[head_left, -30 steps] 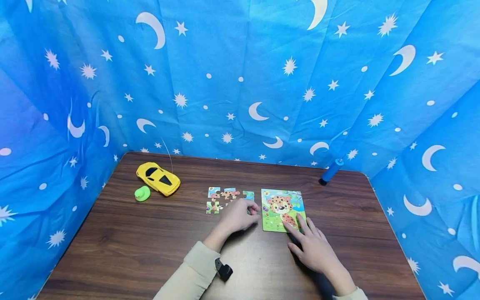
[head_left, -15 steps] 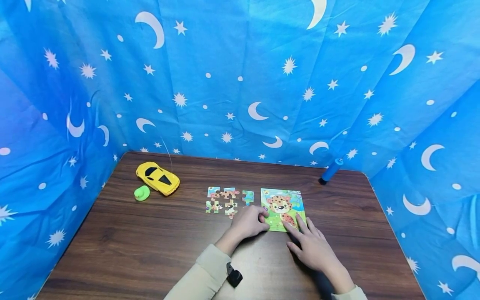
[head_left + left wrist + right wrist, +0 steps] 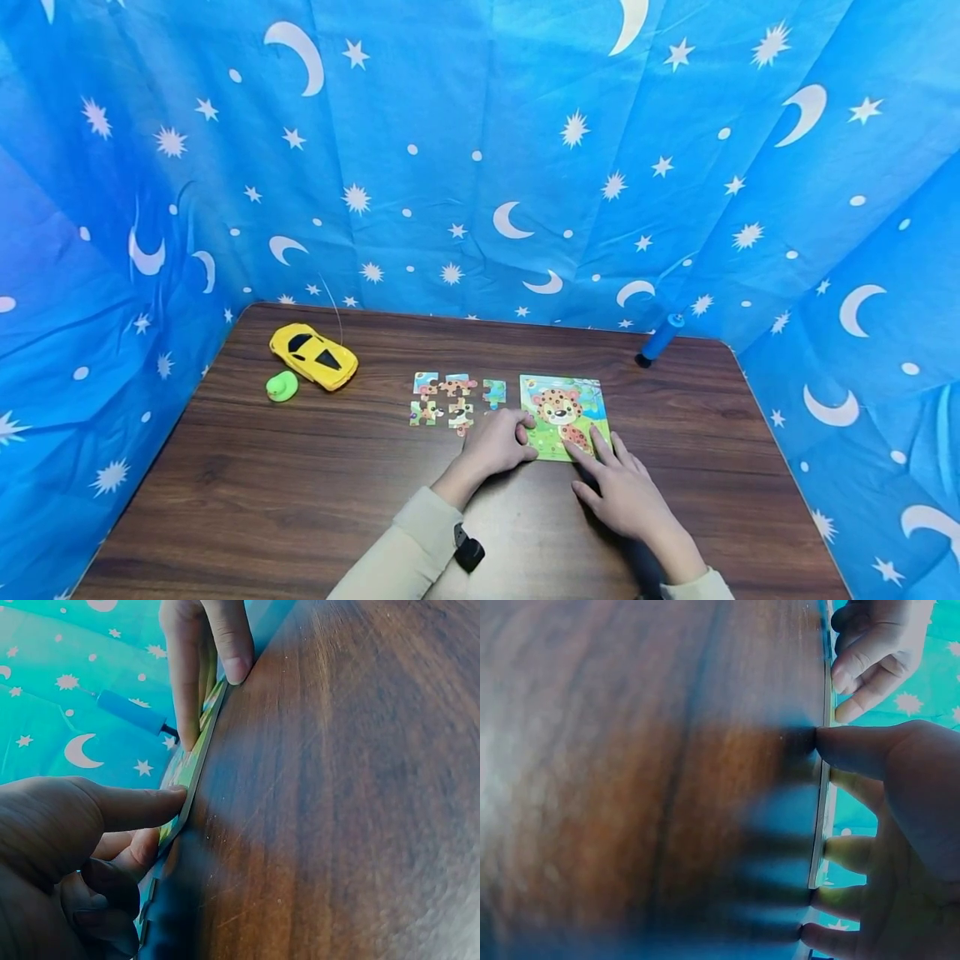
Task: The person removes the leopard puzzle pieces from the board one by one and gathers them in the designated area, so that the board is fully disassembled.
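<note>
A square puzzle board [image 3: 547, 393] with a spotted cartoon leopard lies flat on the table. My left hand [image 3: 491, 446] is at its near left corner, fingers curled, thumb and forefinger gripping the edge; the left wrist view shows the thumb [image 3: 154, 808] on the rim. My right hand [image 3: 626, 496] rests on the near right part with fingers spread and fairly straight, fingertips along the edge in the right wrist view. Left of the board lie several loose jigsaw pieces [image 3: 426, 412], partly fitting the same picture; the left hand hides the area nearest it.
A yellow toy car [image 3: 315, 358] and a small green toy duck [image 3: 282, 386] stand at the back left of the wooden table [image 3: 225, 492]. Toward the back right is a blue cylinder with a black end [image 3: 660, 342]. A blue star-and-moon cloth [image 3: 420, 100] encloses the table.
My left hand has moved right and nearer, from over the loose pieces to the board's near left corner, uncovering a lower piece. The right hand has stayed on the board.
</note>
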A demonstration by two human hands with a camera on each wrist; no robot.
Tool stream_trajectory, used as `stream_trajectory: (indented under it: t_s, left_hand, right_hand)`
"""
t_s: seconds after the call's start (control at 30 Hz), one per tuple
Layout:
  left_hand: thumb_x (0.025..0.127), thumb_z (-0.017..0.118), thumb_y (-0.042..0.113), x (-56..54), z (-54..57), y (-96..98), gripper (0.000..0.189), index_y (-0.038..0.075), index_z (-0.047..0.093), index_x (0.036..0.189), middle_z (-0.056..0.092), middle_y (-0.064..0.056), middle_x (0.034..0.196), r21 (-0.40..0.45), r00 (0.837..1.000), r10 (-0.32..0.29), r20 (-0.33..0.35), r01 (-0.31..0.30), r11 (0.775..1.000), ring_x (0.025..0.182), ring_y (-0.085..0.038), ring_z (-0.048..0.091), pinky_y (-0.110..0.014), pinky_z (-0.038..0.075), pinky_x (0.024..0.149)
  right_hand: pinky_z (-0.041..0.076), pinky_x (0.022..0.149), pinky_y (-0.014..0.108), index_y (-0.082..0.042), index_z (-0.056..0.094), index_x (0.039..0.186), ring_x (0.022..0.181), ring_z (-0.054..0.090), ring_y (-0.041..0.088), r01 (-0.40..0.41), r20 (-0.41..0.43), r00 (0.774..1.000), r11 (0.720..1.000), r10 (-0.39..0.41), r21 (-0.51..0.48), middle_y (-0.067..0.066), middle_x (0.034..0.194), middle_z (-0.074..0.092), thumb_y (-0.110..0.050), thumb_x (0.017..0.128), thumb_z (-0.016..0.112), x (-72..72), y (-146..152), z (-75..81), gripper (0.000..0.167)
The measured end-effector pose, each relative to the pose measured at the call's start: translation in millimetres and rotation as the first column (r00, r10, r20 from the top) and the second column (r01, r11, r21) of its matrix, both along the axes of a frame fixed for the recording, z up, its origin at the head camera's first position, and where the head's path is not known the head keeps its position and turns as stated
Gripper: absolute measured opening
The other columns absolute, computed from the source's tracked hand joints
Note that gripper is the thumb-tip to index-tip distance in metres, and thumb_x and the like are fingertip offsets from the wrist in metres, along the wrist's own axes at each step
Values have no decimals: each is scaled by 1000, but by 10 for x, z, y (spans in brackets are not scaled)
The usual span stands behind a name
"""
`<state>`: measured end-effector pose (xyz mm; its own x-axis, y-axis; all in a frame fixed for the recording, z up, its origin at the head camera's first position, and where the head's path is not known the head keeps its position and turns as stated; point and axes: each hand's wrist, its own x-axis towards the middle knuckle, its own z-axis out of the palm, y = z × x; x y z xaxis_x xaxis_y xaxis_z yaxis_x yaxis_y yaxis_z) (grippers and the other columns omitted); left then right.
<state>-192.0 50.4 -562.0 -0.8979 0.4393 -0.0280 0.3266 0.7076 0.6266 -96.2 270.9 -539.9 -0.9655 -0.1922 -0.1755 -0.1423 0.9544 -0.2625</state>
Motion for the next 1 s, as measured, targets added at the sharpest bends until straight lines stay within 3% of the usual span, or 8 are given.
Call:
stream_trajectory:
  t_s: [0.27, 0.53, 0.7, 1.0]
  left_hand:
    - [76, 93, 30, -4, -8, 10, 39, 24, 74, 110, 58, 20, 78, 20, 1000, 0, -3, 0, 1000, 67, -1, 51, -25, 41, 58]
    - [77, 91, 25, 21, 5, 22, 36, 27, 71, 106, 56, 19, 87, 31, 998, 21, -58, -19, 999, 75, -3, 53, -27, 43, 62]
    - [77, 90, 24, 29, 14, 16, 35, 28, 71, 106, 60, 20, 90, 51, 998, 34, -47, -32, 998, 79, -3, 56, -28, 44, 63]
    - [90, 78, 24, 4, -27, 1, 10, 30, 75, 98, 67, 24, 84, 168, 997, 59, -54, -49, 984, 76, 1, 61, -26, 46, 64]
  right_hand:
    - [31, 107, 73, -23, 49, 156, 149, 23, 55, 1, -14, 1000, 1000, -1, 10, 22, 166, 29, -37, 102, 66, 0, -8, 5, 59]
    - [32, 107, 73, -22, 51, 156, 148, 25, 55, -4, -29, 1000, 1000, 5, 10, 23, 165, 30, -36, 101, 67, 5, -13, 18, 58]
    - [32, 107, 73, -23, 50, 156, 148, 24, 55, -6, -23, 1000, 1000, 7, 13, 23, 165, 30, -36, 102, 66, -2, -5, 6, 58]
    - [32, 107, 73, -24, 49, 156, 148, 24, 55, -4, -14, 1000, 1000, 4, 15, 22, 165, 30, -38, 102, 66, -8, 6, -24, 59]
